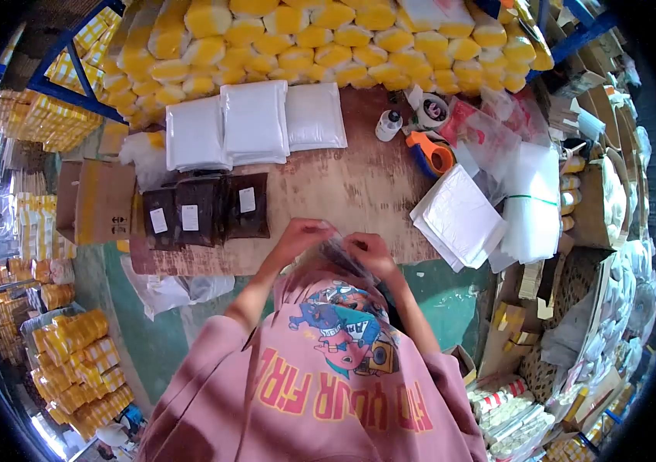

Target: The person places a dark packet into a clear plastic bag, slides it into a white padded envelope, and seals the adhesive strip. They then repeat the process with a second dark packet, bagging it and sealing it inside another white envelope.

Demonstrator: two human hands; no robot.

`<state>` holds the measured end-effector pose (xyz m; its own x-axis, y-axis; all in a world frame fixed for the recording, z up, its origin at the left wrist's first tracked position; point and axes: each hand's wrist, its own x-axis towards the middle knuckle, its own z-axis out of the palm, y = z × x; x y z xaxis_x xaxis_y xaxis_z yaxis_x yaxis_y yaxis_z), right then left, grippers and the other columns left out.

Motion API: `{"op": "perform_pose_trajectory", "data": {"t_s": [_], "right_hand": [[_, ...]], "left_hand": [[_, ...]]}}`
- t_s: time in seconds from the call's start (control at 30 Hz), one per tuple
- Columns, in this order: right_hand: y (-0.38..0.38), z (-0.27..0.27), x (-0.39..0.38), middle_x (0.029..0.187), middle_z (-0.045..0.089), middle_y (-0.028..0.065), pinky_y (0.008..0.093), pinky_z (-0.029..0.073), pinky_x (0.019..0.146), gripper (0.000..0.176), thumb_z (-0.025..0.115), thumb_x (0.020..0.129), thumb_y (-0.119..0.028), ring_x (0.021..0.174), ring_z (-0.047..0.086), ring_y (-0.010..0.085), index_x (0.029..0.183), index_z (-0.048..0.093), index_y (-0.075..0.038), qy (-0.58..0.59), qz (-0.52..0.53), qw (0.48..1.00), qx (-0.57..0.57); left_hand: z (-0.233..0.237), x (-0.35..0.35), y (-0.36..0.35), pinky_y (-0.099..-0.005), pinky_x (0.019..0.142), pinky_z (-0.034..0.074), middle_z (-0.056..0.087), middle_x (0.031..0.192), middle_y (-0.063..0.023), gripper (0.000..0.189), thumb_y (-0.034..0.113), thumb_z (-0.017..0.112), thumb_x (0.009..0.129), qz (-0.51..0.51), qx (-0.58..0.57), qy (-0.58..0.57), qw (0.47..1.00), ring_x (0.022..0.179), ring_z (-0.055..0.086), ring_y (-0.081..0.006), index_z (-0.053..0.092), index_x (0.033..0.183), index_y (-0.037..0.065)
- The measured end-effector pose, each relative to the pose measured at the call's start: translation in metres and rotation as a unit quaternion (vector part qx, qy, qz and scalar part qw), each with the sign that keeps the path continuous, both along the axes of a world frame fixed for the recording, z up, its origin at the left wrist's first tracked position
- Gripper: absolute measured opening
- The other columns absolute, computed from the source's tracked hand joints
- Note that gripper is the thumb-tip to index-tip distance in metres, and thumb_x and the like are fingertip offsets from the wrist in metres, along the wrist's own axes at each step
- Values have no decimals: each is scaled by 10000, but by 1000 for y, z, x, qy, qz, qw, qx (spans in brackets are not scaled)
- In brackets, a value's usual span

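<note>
My left hand (302, 236) and my right hand (369, 252) are close together at the near edge of the wooden table (343, 185). Both sets of fingers are pinched on a thin clear plastic bag (341, 256), which hangs between them in front of the pink shirt. Dark packets with white labels (247, 205) lie to the left of my hands. Behind those packets are stacks of white packages (255, 123). On the right side of the table sits a pile of flat white bags (460, 218).
An orange and blue tape dispenser (430, 155), a small bottle (389, 125) and a roll of white sheet (532, 204) are at the right. Yellow-and-white bundles (328, 38) line the back. An open cardboard box (97, 202) stands at the left.
</note>
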<state>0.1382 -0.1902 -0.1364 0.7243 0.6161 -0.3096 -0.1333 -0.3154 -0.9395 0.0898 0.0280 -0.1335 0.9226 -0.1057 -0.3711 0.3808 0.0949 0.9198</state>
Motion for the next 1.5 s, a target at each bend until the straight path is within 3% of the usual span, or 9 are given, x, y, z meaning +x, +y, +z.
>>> {"op": "perform_pose_trajectory", "data": {"t_s": [0.43,0.63,0.83,1.0,1.17,1.2,1.3,1.47,1.5], "right_hand": [[3,-5,-15,714,567,-6,237,416,597,152,594,914,-130,685,481,57,954,633,11,-68,32,997,-9],[4,-12,-23,749,602,4,242,422,591,208,618,908,-173,684,492,55,971,653,22,35,43,998,39],[-14,-42,-31,741,627,36,283,450,630,267,615,907,-236,710,528,73,901,665,27,22,36,999,-26],[-9,-34,-29,858,642,200,428,476,699,323,587,887,-360,798,619,363,894,648,-43,-106,75,987,-95],[-20,-61,-48,785,623,162,452,475,702,570,671,726,-603,786,605,357,730,551,-46,-393,-73,887,-229],[-22,-64,-47,856,659,154,428,488,768,665,685,672,-682,856,627,326,794,607,-33,-161,-36,940,-300],[-24,-74,-45,932,679,157,381,488,835,746,648,691,-719,928,637,295,974,642,-29,100,-35,984,-147],[-41,-70,-64,1039,650,150,349,480,858,701,831,660,-452,956,611,223,1156,588,-20,-5,-170,975,142],[-54,-52,-65,1076,637,159,346,472,875,731,850,638,-409,992,597,231,1190,566,-22,47,-121,991,-18]], "left_hand": [[0,10,3,-277,728,491,716,877,-60,244,229,715,839,-206,179,12,962,817,629,-95,720,960,17],[-8,3,34,-293,688,507,718,931,-77,278,259,645,876,-241,76,-35,967,757,623,-118,711,1021,32],[-27,-1,107,-308,821,501,660,1029,-43,386,290,639,892,14,34,163,986,929,616,-144,617,1208,71],[-34,-18,15,-334,962,436,506,1292,-98,620,314,721,835,-216,141,-3,966,1118,542,-193,464,1323,31],[-17,-49,-37,-350,896,502,586,1144,-106,602,80,738,798,52,-176,258,949,1048,586,-213,430,1315,64],[-8,-47,-41,-353,895,504,585,1153,-107,573,72,725,803,49,-228,288,929,1050,588,-220,447,1303,66],[1,-44,-44,-355,880,514,601,1138,-111,464,50,692,808,41,-316,352,880,1028,603,-236,509,1235,50],[-31,-27,-48,-340,807,538,655,1044,-118,304,30,668,805,-14,-210,316,925,909,646,-223,601,1099,-8],[-33,-19,-53,-337,791,543,656,1047,-119,297,30,668,809,-28,-172,294,940,887,651,-213,604,1096,-7]]}}
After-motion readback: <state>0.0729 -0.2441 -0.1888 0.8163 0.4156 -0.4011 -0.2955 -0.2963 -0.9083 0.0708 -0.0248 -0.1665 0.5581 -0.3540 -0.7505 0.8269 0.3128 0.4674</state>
